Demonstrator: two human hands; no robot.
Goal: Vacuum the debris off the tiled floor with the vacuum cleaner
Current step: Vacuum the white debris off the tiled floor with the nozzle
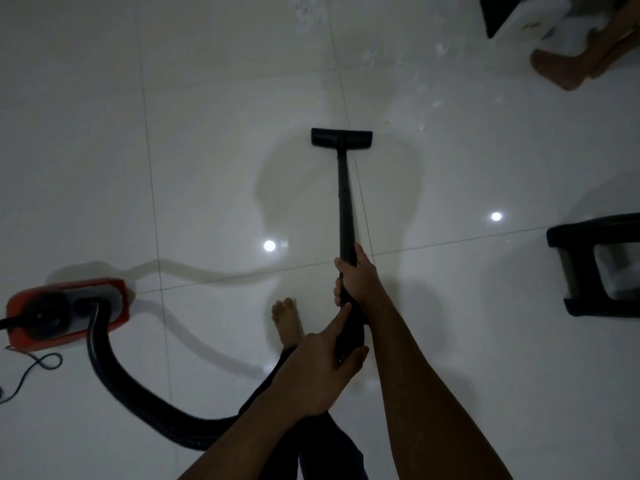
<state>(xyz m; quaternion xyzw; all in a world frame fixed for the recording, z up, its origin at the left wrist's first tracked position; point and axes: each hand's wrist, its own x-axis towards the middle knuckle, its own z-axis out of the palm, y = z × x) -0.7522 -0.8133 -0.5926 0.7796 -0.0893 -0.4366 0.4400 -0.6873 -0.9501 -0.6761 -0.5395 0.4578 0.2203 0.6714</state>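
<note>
Holding the wand: both hands are on the black wand (344, 195), one above the other, near the middle of the view.
Right hand (356, 278): the higher of the two; wrapped round the tube with its fingers (337, 292) curled about the left side and the thumb lying up along the tube.
Left hand (322, 368): lower, at the wand's near end; it clasps the tube between thumb and curled fingers, with the index finger stretched straight up along the tube towards the right hand.
Wand: runs away from the person, nearly straight up the view, beside a grout line.
Floor head (341, 137): black and wide, set crosswise at the wand's far end, resting on the tiled floor (207, 133).
Debris (420, 128): pale flecks scattered on the tiles beyond and to the right of the floor head; the nearest ones lie just beside its right end.
Hose (114, 372): black and ribbed, curving from the vacuum body round towards the person's legs.
Vacuum body (65, 311): red and grey, on the floor at the left, well apart from the floor head.
Power cord (31, 370): thin and black, looped on the tiles by the vacuum body.
Bare foot (287, 320): on the tiles just left of the wand, toes pointing away.
Black stand (595, 265): at the right edge; what it is cannot be told.
</note>
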